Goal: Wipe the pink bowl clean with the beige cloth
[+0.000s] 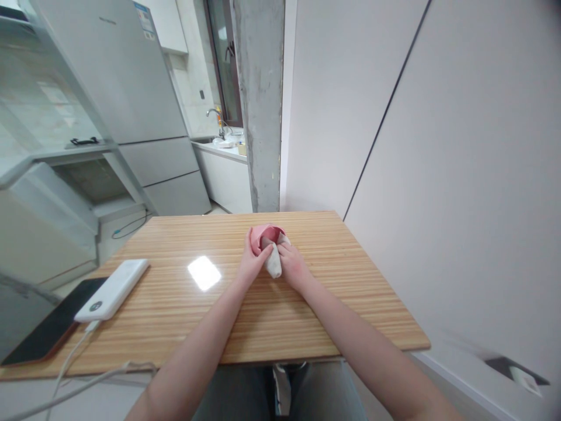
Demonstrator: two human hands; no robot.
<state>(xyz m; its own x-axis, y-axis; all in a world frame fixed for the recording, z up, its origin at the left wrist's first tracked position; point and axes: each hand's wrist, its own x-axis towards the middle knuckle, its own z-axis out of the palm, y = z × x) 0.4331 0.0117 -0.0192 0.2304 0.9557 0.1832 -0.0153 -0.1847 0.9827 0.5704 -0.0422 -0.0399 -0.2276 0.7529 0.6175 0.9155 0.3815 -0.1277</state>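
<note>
A small pink bowl (pixel 262 232) is tilted toward me over the far middle of the wooden table, its opening facing me. My left hand (pixel 253 257) is closed on its left side, with the thumb at the near rim. A pale grey-white cloth (pixel 274 264) lies partly inside the bowl and hangs out over the front. My right hand (pixel 293 263) grips this cloth at the bowl's right side, its fingertips partly hidden by the cloth and rim.
The wooden table (pixel 342 304) has a white power bank (pixel 116 289) on its left, with a white cable (pixel 72 354) plugged in. Beside that lies a flat black tablet-like slab (pixel 52 324). A fridge (pixel 118 76), a sink counter and a concrete pillar (pixel 263 105) stand beyond; a white wall is right.
</note>
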